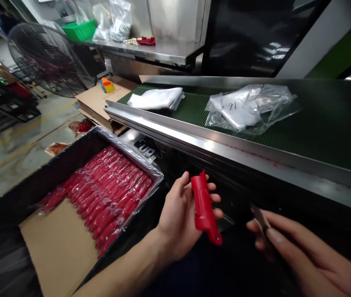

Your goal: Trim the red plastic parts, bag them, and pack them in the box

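Note:
A red plastic part (pixel 203 206) with a small hole at its lower end lies across the palm of my left hand (pixel 178 220), the fingers curled loosely behind it. To the right, my right hand (pixel 299 251) pinches a thin dark tool (pixel 263 225) between thumb and fingers, its tip pointing up and left. The tool and the part are apart. At the left, a black lined box (pixel 51 165) holds rows of red parts in clear wrapping (pixel 110 194), beside a cardboard sheet (pixel 59 247).
A green conveyor (pixel 194 109) with a metal rail (pixel 209 144) runs beyond my hands, carrying plastic bags (pixel 243 107). Stacked cardboard (pixel 91 99) bears a roll of orange tape (pixel 107 86). A large fan (pixel 48 57) and a metal shelf (pixel 169 51) stand behind.

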A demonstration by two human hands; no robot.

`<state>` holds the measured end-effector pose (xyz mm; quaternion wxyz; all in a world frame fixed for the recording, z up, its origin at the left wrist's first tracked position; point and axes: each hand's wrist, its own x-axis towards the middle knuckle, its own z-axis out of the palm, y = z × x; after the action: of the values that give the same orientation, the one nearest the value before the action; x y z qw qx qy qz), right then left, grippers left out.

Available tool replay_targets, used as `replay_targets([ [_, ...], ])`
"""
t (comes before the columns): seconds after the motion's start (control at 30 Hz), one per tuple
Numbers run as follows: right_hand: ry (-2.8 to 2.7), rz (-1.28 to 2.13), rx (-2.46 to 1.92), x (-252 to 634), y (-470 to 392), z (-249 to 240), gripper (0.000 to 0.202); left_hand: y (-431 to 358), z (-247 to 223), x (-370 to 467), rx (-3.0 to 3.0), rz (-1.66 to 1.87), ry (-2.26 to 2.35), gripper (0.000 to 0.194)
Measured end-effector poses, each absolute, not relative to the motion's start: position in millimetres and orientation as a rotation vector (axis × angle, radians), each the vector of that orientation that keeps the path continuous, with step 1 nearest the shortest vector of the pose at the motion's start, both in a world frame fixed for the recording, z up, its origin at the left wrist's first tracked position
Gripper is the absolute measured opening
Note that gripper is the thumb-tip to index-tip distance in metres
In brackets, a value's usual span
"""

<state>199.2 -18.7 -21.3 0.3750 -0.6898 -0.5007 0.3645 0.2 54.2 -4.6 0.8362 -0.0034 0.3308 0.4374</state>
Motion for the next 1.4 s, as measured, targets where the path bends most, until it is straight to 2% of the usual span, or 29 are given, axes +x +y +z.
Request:
replay_targets([
  [0.13, -1.219, 1.058, -1.694, 191, -21, -26, 0.033, 51, -5, 2, 0.049, 0.857, 0.736, 0.046],
  [0.2, -1.347, 0.993, -1.593, 195, -20, -30, 0.030, 49, -3, 4, 0.088, 0.832, 0.806, 0.046],
  [0.3, -1.491, 0.890, -1.494, 198, -18, -32, 0.033, 45, -1, 7, 0.133, 0.916, 0.880, 0.035],
  [0.4, -1.552, 0.853, -1.436, 198, -17, -31, 0.035, 41, -2, 9, 0.179, 0.948, 0.868, 0.032],
  [0.77, -1.685, 0.579, -1.412, 189, -12, -18, 0.026, 30, -4, 11, 0.187, 0.943, 0.819, 0.025],
  [0.93, -1.877, 0.377, -1.314, 190, 1, -5, 0.035, 23, -3, 11, 0.284, 0.900, 0.783, 0.029],
  [1.03, -1.958, 0.338, -1.252, 189, 6, 1, 0.040, 21, -2, 12, 0.296, 0.906, 0.754, 0.021],
  [1.4, -2.042, 0.235, -1.264, 187, 4, 3, 0.041, 13, -4, 12, 0.348, 0.881, 0.719, 0.025],
])
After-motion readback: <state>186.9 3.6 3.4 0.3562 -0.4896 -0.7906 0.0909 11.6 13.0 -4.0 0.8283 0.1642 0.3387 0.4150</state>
